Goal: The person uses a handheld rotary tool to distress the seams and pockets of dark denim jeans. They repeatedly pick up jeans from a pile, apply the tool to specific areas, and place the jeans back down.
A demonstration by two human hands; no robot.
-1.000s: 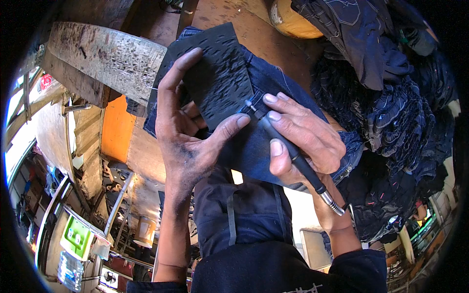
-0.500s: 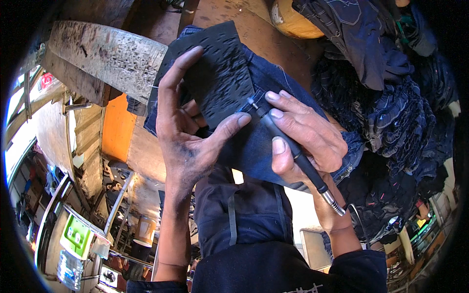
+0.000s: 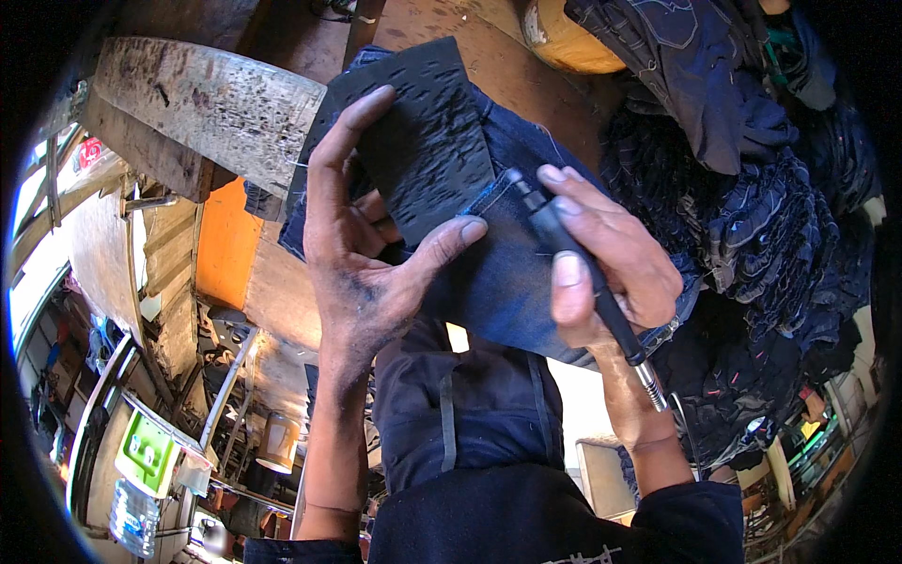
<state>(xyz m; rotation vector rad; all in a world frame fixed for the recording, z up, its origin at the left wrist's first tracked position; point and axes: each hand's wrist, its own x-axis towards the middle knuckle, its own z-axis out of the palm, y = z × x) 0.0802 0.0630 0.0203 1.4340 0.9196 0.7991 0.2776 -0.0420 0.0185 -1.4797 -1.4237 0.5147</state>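
My left hand point(image 3: 362, 273) holds a flat black slab point(image 3: 427, 132) with a pitted, wrinkled face, its index finger on the slab's left part and its thumb on the denim near the lower corner. The other fingers are partly hidden behind the slab. Dark blue denim point(image 3: 498, 273) lies under and around the slab, with a stitched seam beside the slab's lower right corner. My right hand point(image 3: 615, 254) grips a black, pen-shaped rotary tool handpiece point(image 3: 611, 305). Its tip points up-left at that seam; whether it touches the cloth I cannot tell.
A worn, stained wooden board point(image 3: 207, 108) reaches in from the left to the denim. Piles of dark denim garments point(image 3: 733, 226) lie on the right. A yellow rounded object point(image 3: 573, 42) stands at the back. At lower left are a green tray point(image 3: 147, 453) and a clear plastic bottle point(image 3: 134, 517).
My right hand has shifted slightly right with the rotary tool, its tip moving up and right along the seam, uncovering more stitching. The left hand and slab have hardly moved.
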